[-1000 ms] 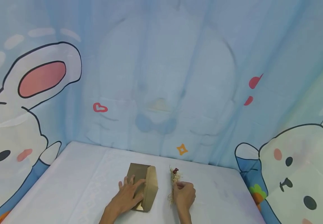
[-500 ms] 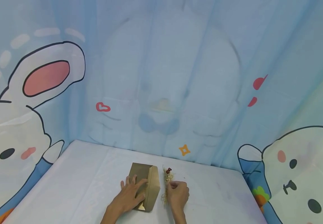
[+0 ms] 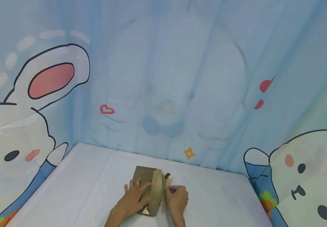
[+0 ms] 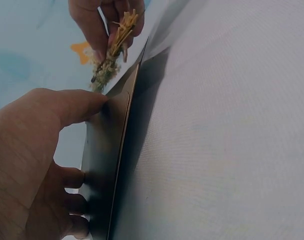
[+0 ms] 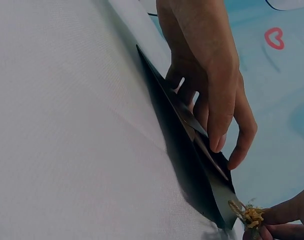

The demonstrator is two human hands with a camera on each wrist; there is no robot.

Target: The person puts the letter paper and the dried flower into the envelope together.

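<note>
A gold envelope [image 3: 144,175] lies on the white tabletop with its flap [image 3: 156,190] raised along the right side. My left hand [image 3: 131,199] rests on it, fingers spread over the body and thumb near the flap's fold, as the left wrist view of the envelope [image 4: 104,145] also shows. Just right of the flap, my right hand [image 3: 178,199] pinches a small bunch of dried flowers [image 3: 167,181] between thumb and fingers. The bunch has dark red heads at the top, pale blooms and straw-coloured stems [image 4: 123,32]. In the right wrist view, tied twine [image 5: 235,207] loops from the stems.
A white cloth [image 3: 214,201] covers the table. Behind it hangs a blue curtain [image 3: 123,78] printed with cartoon rabbits, close to the table's back and side edges. A tiny dark speck [image 3: 189,181] lies right of the flowers.
My right hand has carried the dried flowers leftward, from a gap beside the envelope to the edge of its flap. My left hand stays on the envelope. The head view has shifted slightly.
</note>
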